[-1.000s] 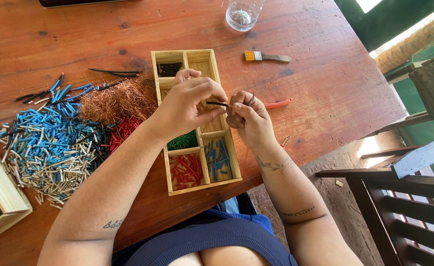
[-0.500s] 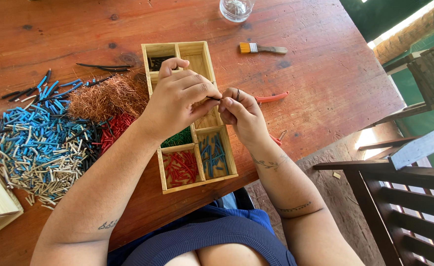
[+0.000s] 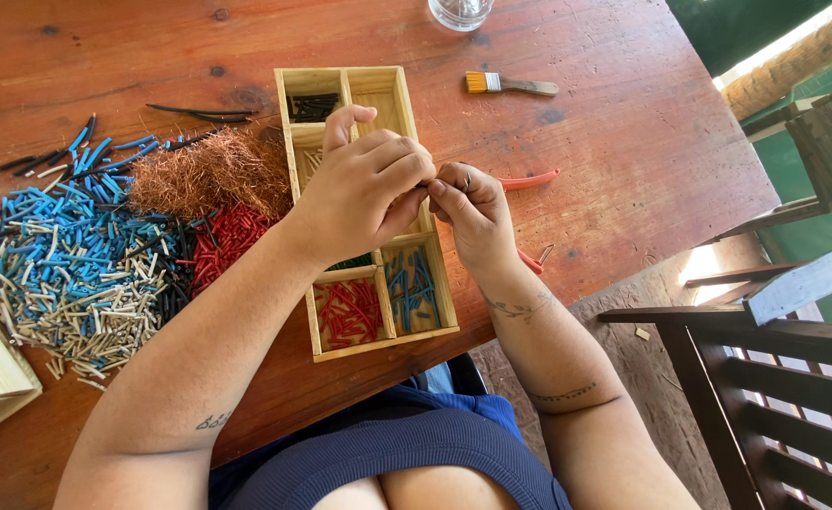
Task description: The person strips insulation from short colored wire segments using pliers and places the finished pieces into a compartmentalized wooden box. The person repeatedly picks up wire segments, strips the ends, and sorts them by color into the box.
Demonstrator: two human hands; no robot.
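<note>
A person's left hand [image 3: 364, 184] and right hand [image 3: 468, 212] meet fingertip to fingertip above a wooden tray [image 3: 364, 203], both pinched narrow on a small dark piece too tiny to identify. Below the hands, tray compartments hold red pieces [image 3: 350, 312] and blue pieces [image 3: 414, 288]. At nine o'clock lie a pile [image 3: 67, 260] of blue and pale pieces and copper strands [image 3: 208, 175]. At one o'clock rests a brush [image 3: 510, 85]; at twelve, a glass [image 3: 460, 11].

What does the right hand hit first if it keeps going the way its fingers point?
The right hand points leftward; its fingertips already meet the left hand above the compartmented wooden sorting tray, so that hand comes first. Depth is hard to judge.
</note>
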